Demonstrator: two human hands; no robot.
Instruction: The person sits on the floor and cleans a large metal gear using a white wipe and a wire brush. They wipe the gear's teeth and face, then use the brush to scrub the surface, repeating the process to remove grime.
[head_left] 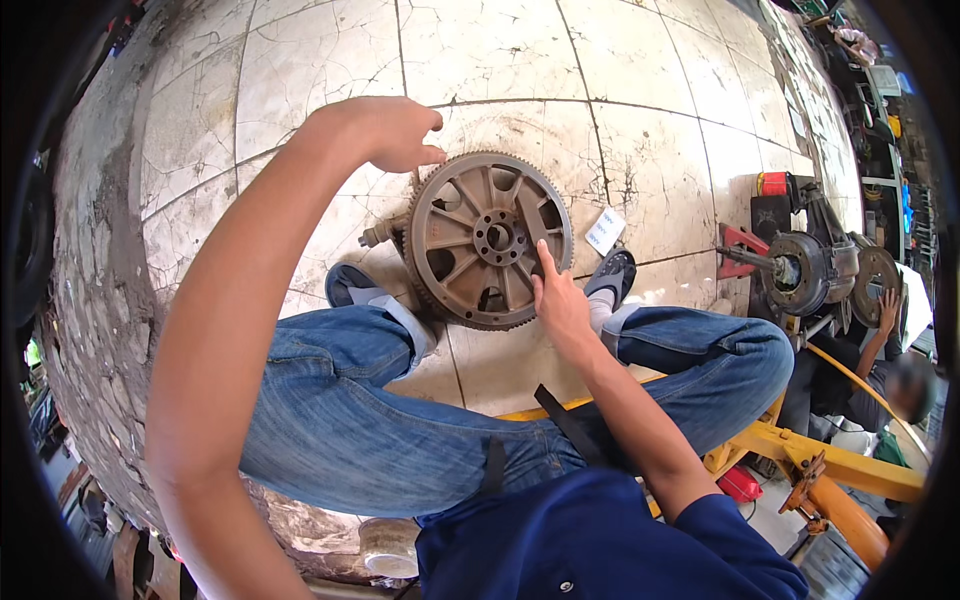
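A rusty brown toothed gear wheel (pixel 488 240) with spokes and a bolted hub stands on edge on the tiled floor between my feet. My left hand (pixel 392 130) is raised at its upper left rim, fingers curled loosely, thumb near the teeth. My right hand (pixel 558 300) rests against the wheel's lower right face, index finger pointing up along a spoke. A small metal part (pixel 380 232) sticks out at the wheel's left side. I sit with knees apart in blue jeans.
A white paper tag (pixel 604 230) lies on the cracked tiles (pixel 640 130) right of the wheel. At right stands a drum-and-shaft assembly (pixel 805 270) with another person's hand (pixel 888 305) on it. Yellow metal framing (pixel 840 465) runs at lower right.
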